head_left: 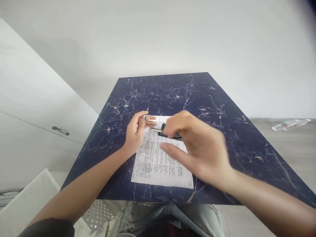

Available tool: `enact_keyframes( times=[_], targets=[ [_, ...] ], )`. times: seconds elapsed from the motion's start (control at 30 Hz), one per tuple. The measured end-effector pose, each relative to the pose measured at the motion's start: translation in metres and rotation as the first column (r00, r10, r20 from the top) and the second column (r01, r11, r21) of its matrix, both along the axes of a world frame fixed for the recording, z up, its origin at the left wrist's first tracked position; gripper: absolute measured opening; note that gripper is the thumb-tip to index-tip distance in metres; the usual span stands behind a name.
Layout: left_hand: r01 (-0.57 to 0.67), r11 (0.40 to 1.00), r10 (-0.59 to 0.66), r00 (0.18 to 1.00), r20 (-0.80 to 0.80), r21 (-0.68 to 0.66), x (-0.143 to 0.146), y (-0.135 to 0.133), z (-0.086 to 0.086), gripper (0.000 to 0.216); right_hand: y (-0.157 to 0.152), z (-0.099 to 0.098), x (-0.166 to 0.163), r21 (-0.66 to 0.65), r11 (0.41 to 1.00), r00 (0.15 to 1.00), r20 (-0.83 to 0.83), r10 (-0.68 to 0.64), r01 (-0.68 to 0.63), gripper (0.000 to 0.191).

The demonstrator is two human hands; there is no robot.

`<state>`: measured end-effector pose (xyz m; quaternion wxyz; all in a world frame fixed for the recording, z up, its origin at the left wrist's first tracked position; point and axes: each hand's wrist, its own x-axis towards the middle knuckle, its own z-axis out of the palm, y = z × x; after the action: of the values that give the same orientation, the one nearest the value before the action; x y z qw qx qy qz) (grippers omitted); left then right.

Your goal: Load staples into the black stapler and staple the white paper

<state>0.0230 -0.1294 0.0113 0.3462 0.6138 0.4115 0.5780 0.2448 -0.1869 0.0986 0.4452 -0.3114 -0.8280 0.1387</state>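
Note:
A printed sheet of paper [160, 164] lies on the dark blue marbled table [172, 92], close to its front edge. My left hand [135, 133] pinches the sheet's top left corner, fingers closed on it. My right hand [199, 148], slightly blurred, hovers over the upper part of the sheet and grips a black stapler [170, 134], with its metal end [155, 129] at the corner next to my left fingers. The right little finger stretches out above the text.
A small grey metal piece [125, 105] lies on the table, far left. A white cabinet with a dark handle [60, 130] stands to the left. A white perforated crate [29, 197] sits at lower left. A plastic bottle [290, 124] lies on the floor, right.

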Motion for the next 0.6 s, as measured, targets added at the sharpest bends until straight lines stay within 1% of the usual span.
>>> enact_keyframes(
  times=[0.07,0.13,0.17,0.23,0.3,0.37,0.43,0.47,0.53,0.57,0.6],
  targets=[
    [0.004,1.000,-0.004,1.000,0.011,-0.025,-0.002,0.000,0.001,0.039,0.033,-0.011,-0.016,0.001,1.000,1.000,-0.017,0.013,-0.013,0.024],
    [0.015,0.999,-0.015,1.000,0.009,-0.042,-0.004,0.000,-0.001,0.038,0.060,-0.024,-0.028,0.017,1.000,0.999,0.040,0.024,-0.024,0.026],
    [0.023,0.998,-0.023,1.000,0.005,-0.051,-0.006,0.001,-0.002,0.037,0.070,-0.030,-0.033,0.026,0.999,0.996,0.086,0.032,-0.035,0.024],
    [0.035,0.997,-0.035,0.999,0.001,-0.069,-0.007,0.000,-0.005,0.034,0.082,-0.040,-0.040,0.005,0.997,0.988,0.137,0.072,-0.074,0.017],
    [0.042,0.995,-0.042,0.999,0.003,-0.088,-0.006,-0.002,-0.008,0.034,0.084,-0.044,-0.044,-0.048,0.994,0.990,0.098,0.101,-0.097,0.015],
    [0.057,0.993,-0.058,0.998,-0.010,-0.105,-0.005,-0.004,-0.009,0.033,0.082,-0.044,-0.045,-0.095,0.991,0.995,0.031,0.094,-0.090,0.017],
    [0.064,0.994,-0.068,0.997,-0.041,-0.090,-0.010,0.000,-0.008,0.032,0.082,-0.042,-0.038,-0.122,0.991,0.998,-0.003,0.055,-0.055,0.014],
    [0.047,0.997,-0.052,0.996,-0.076,-0.064,-0.016,0.006,-0.007,0.032,0.085,-0.041,-0.030,-0.139,0.990,1.000,-0.007,0.028,-0.028,0.011],
    [-0.048,0.999,0.050,0.977,-0.208,0.015,-0.037,0.024,-0.006,0.033,0.099,-0.042,-0.005,-0.209,0.976,0.998,-0.001,-0.062,0.060,0.003],
    [-0.120,0.991,0.135,0.930,-0.341,0.065,-0.052,0.036,-0.006,0.032,0.109,-0.045,0.013,-0.260,0.957,0.991,0.008,-0.131,0.129,0.006],
    [-0.214,0.971,0.240,0.835,-0.495,0.109,-0.068,0.049,-0.007,0.029,0.122,-0.050,0.033,-0.316,0.927,0.978,0.028,-0.206,0.204,0.010]
  ],
)
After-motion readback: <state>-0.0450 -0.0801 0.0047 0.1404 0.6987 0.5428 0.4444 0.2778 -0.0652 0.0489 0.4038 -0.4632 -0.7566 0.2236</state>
